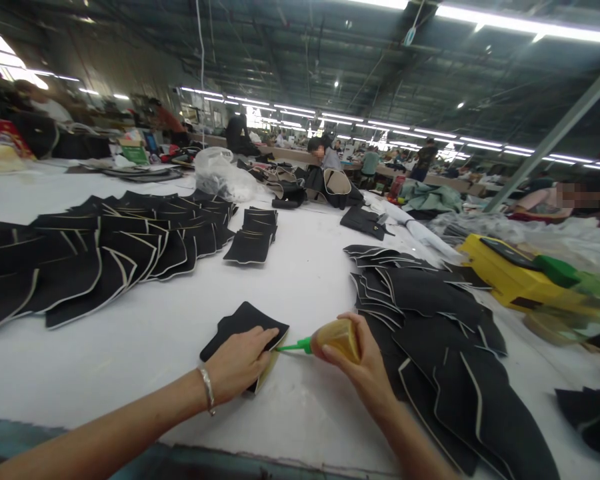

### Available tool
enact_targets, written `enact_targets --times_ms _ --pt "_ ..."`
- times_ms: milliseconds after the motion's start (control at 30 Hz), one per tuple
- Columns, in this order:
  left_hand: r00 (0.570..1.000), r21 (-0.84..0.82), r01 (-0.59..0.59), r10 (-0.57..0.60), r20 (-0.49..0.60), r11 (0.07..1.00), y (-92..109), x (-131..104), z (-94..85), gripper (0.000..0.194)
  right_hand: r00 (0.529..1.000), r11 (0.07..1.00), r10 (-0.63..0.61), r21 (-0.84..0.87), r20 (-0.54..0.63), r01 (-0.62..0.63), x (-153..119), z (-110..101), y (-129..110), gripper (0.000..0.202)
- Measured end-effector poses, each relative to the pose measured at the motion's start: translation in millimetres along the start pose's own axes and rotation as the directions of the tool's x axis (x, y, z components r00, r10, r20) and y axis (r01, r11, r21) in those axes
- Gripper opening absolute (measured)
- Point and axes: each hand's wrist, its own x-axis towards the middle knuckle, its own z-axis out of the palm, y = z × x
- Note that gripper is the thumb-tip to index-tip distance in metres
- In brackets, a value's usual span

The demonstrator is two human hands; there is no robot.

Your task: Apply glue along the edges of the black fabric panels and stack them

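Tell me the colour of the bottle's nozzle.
Green nozzle; it shows best in the head view.

Silvery bracelet (207,389) around the left wrist, bare forearms, bare hands

Black piece (245,321): matt | bottle (341,340): translucent plastic | bracelet (207,389): shiny metal

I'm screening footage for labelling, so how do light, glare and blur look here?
Head view, throughout: the white ceiling tubes and bright window at upper left are blown out; the white tabletop shows only faint, soft shadows; the right forearm is smeared; the clear bottle of amber liquid with its green nozzle reads fairly crisply; distant people look soft.
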Motion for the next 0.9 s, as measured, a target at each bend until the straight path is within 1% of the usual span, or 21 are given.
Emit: enact_targets --times_ms 133,200,267,300,367,400,433,467,500,533,567,600,633,667,700,767,800,833,900 --pt "1.0 -0.007 0.001 -0.001 -0.002 1.0 -2.3 0.5 1.1 0.055 0.991 0.989 0.064 0.127 0.116 -0.078 -15.6 7.8 -4.5 0.053" --pt "1.0 -0.012 -0.003 0.003 -0.007 1.0 -3.5 1.1 2.0 0.055 0.985 0.963 0.114 0.228 0.126 -0.141 -21.0 10.9 -6.2 0.051" --pt "1.0 -0.029 -0.004 0.003 -0.021 1.0 -4.2 1.7 3.0 0.055 0.97 0.899 0.212 0.367 0.12 -0.241 -23.0 11.1 -6.3 0.049" --pt "1.0 -0.045 0.001 -0.002 -0.03 0.999 -4.2 1.7 3.5 0.055 0.951 0.839 0.284 0.448 0.126 -0.31 -22.8 9.6 -5.6 0.049" --pt "0.999 -0.091 0.008 -0.011 -0.04 0.996 -5.0 0.9 4.1 0.053 0.885 0.655 0.439 0.618 0.157 -0.435 -20.7 2.8 -2.8 0.052" --pt "0.999 -0.122 0.011 -0.017 -0.048 0.993 -6.4 0.0 4.3 0.051 0.85 0.548 0.499 0.699 0.167 -0.459 -18.8 -2.5 -0.8 0.053" --pt "0.997 -0.151 0.016 -0.026 -0.069 0.988 -9.1 -1.2 4.2 0.048 0.825 0.447 0.539 0.772 0.171 -0.452 -16.6 -8.6 1.4 0.052" --pt "0.993 -0.171 0.029 -0.048 -0.11 0.985 -13.6 -2.4 3.9 0.046 0.814 0.356 0.556 0.836 0.17 -0.418 -14.0 -15.5 3.6 0.05" --pt "0.98 -0.175 0.054 -0.086 -0.178 0.983 -19.9 -3.5 3.2 0.044 0.813 0.271 0.555 0.886 0.175 -0.376 -11.3 -22.8 5.6 0.049" --pt "0.955 -0.164 0.096 -0.138 -0.264 0.982 -27.9 -4.3 2.0 0.044 0.819 0.192 0.54 0.92 0.193 -0.343 -8.7 -30.2 7.3 0.05" --pt "0.915 -0.145 0.159 -0.201 -0.35 0.977 -37.2 -4.5 0.3 0.045 0.832 0.123 0.514 0.941 0.211 -0.315 -6.2 -37.4 8.6 0.052" --pt "0.877 -0.135 0.227 -0.263 -0.402 0.965 -47.2 -3.9 -1.6 0.046 0.847 0.065 0.48 0.954 0.228 -0.294 -4.1 -44.3 9.3 0.055" --pt "0.853 -0.141 0.291 -0.323 -0.41 0.946 -57.1 -2.7 -3.5 0.046 0.865 0.02 0.443 0.961 0.238 -0.274 -2.3 -50.7 9.8 0.059" --pt "0.845 -0.164 0.335 -0.373 -0.384 0.928 -66.2 -0.9 -5.1 0.043 0.885 -0.012 0.403 0.969 0.232 -0.248 -0.8 -56.5 10.0 0.062" --pt "0.852 -0.205 0.35 -0.402 -0.334 0.914 -73.9 1.4 -6.4 0.038 0.908 -0.03 0.361 0.976 0.214 -0.218 0.4 -61.9 10.3 0.065" --pt "0.889 -0.352 0.328 -0.413 -0.2 0.877 -84.1 6.3 -7.7 0.022 0.941 -0.053 0.292 0.985 0.173 -0.165 2.2 -71.5 11.9 0.07" --pt "0.906 -0.455 0.31 -0.404 -0.124 0.835 -86.6 8.5 -8.4 0.018 0.95 -0.059 0.271 0.988 0.155 -0.144 2.9 -76.0 13.5 0.072" --pt "0.921 -0.567 0.296 -0.386 -0.043 0.769 -87.7 10.6 -9.7 0.02 0.956 -0.058 0.258 0.99 0.14 -0.129 3.4 -80.2 15.6 0.072" --pt "0.936 -0.763 0.295 -0.335 0.109 0.575 -87.7 15.0 -15.7 0.029 0.961 -0.04 0.248 0.992 0.124 -0.118 4.1 -87.6 21.3 0.07"
